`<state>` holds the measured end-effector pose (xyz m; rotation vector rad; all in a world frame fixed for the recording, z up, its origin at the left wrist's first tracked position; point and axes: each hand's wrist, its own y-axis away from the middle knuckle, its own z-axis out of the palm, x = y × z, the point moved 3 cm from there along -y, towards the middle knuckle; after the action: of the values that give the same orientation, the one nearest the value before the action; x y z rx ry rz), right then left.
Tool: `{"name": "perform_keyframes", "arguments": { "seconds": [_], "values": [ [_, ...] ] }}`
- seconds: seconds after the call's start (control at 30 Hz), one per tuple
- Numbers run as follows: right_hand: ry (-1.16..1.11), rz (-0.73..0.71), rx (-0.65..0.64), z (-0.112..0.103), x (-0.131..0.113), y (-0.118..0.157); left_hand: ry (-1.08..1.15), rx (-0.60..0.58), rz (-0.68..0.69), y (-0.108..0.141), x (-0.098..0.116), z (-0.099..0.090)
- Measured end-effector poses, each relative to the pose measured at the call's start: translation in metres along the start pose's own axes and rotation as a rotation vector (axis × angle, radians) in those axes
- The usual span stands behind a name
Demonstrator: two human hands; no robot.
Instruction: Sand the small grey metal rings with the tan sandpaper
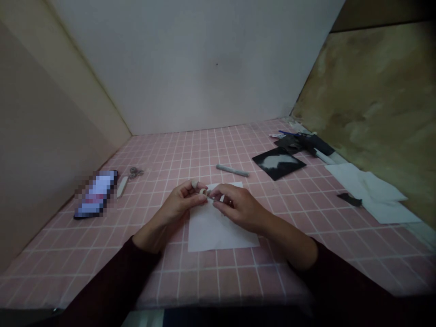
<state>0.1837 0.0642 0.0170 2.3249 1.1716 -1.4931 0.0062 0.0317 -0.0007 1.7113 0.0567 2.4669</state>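
Handwork over white paper [223,234] on desk [200,281].
Left hand [184,198]: fingers [196,200] pinching small pale piece [203,192] above the sheet. Right hand [242,208] just beside; its grip I cannot tell.

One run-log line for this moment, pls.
left hand: pinching small piece, identity unclear | right hand: fingertips at it | under hands: white paper | beyond paper: grey rod

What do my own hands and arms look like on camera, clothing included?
Both arms wear dark, maroon-looking sleeves that end short of the wrists. No gloves: the left hand has a pale band around a finger. Whether the right hand wears one is unclear.
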Motion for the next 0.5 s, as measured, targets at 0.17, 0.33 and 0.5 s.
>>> {"name": "perform_keyframes", "arguments": {
  "seconds": [0.17, 0.33, 0.5],
  "values": [
    [0.115, -0.156, -0.013, -0.0002, -0.001, 0.0007, -0.007, 0.017, -0.014, -0.0005, -0.0009, -0.0028],
    [0.204, -0.125, -0.034, -0.0003, 0.0022, 0.0021, -0.014, 0.01, -0.031, 0.0023, 0.002, -0.0007],
    [0.233, -0.076, -0.055, 0.004, 0.003, 0.0026, -0.087, 0.051, 0.059, 0.0018, 0.0014, 0.0004]
  ]
}}
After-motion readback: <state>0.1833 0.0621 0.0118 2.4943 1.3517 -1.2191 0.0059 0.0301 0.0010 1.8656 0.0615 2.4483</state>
